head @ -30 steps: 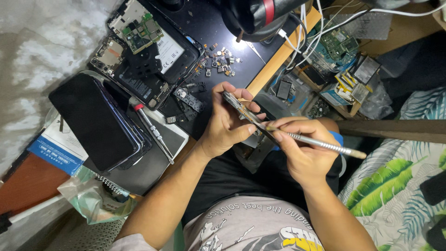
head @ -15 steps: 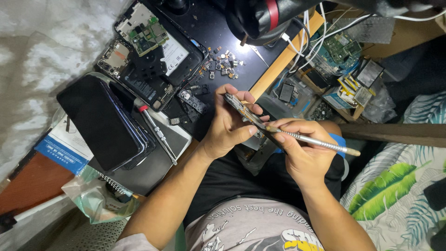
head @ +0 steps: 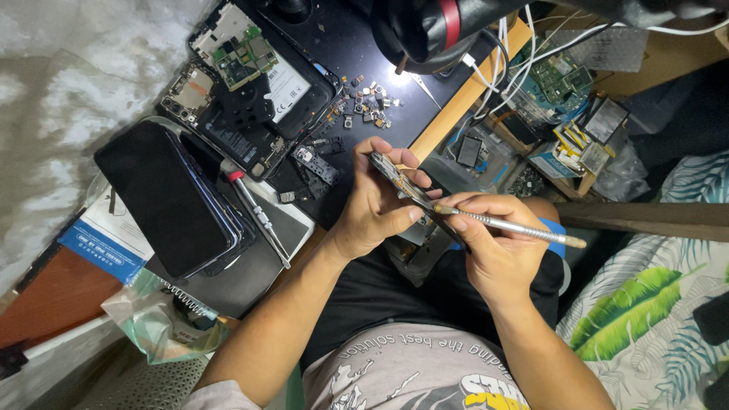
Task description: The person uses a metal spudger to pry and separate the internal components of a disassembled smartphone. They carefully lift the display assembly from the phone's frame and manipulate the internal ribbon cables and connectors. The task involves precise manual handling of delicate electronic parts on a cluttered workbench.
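Left hand (head: 376, 205) clamps a thin, narrow phone frame (head: 401, 184) edge-on, its thumb pressed under it, with bare dark mat at eleven o'clock. Right hand (head: 493, 247), at three o'clock and touching, pinches a slim metal screwdriver (head: 510, 225) whose tip meets the frame; the contact point is hidden by fingers. Tiny loose parts (head: 363, 102) lie scattered at twelve.

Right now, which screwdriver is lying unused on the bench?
The red-collared screwdriver, lying beside the stacked phones. The other, all-silver screwdriver is in the right hand.
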